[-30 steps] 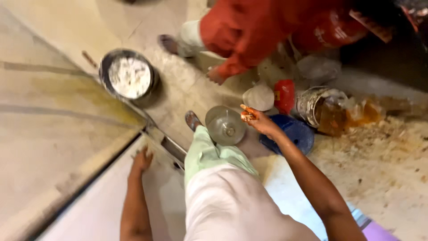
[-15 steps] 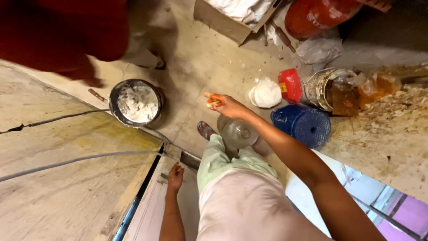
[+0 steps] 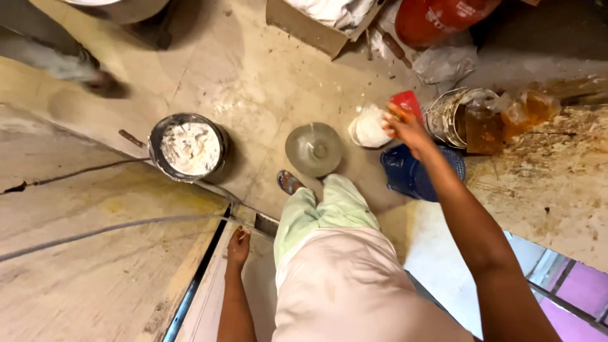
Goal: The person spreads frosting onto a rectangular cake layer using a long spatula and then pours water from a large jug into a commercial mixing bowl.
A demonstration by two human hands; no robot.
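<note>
Right hand (image 3: pixel 405 128) touches a red container (image 3: pixel 406 101) beside a white bag (image 3: pixel 369 126) — left hand (image 3: pixel 239 246) rests on the ledge (image 3: pixel 209 278).

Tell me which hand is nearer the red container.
Right. The right hand reaches over the red container, seemingly touching it; the left hand rests far away on the metal frame.

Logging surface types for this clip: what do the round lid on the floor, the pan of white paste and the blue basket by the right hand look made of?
The round lid looks like dull grey metal, with a soft sheen and a centre knob. The pan seems to be metal too: its rim is shiny where the white paste leaves it bare. The blue basket is probably moulded plastic, glossy with a perforated wall. The right hand reaches beside it.
</note>
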